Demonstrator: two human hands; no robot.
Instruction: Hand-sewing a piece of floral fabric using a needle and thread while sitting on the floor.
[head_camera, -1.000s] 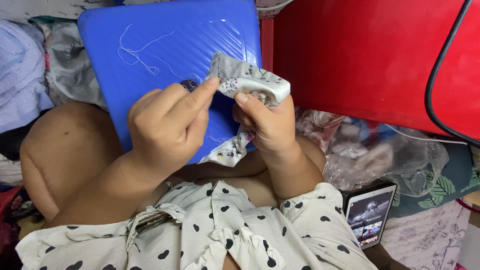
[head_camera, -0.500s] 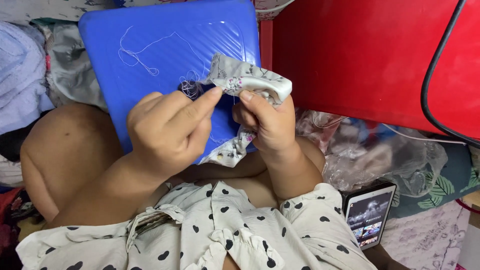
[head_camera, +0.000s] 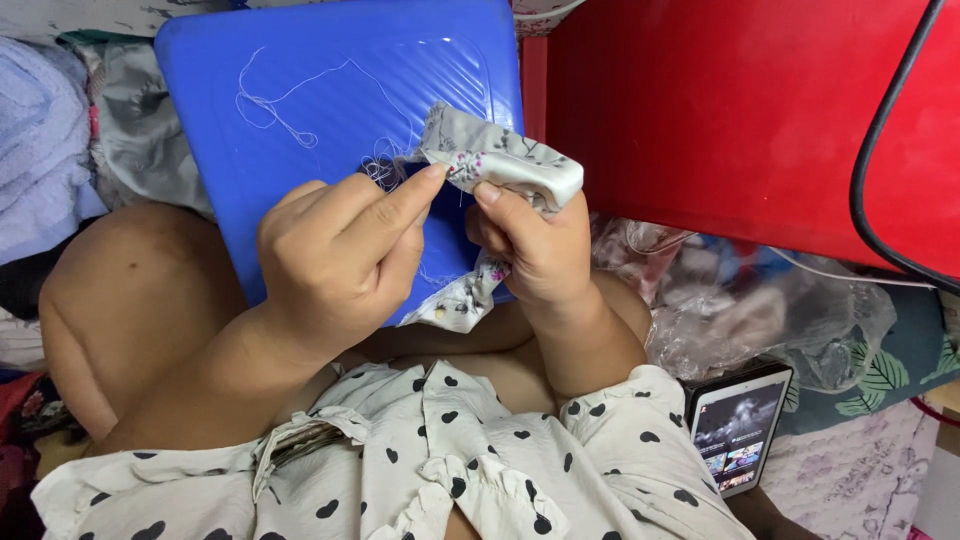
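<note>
Your right hand (head_camera: 535, 245) is closed around a small folded piece of soft floral cloth (head_camera: 500, 160), held above the ribbed blue plastic lid (head_camera: 300, 120). Your left hand (head_camera: 335, 260) pinches the frayed edge of the cloth with fingertip (head_camera: 432, 175), where loose white threads (head_camera: 275, 100) lie.

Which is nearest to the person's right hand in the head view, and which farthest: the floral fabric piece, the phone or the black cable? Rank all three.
1. Floral fabric piece: held in the right hand.
2. Phone: lower right, beside the plastic bag.
3. Black cable: far right, across the red surface.
</note>
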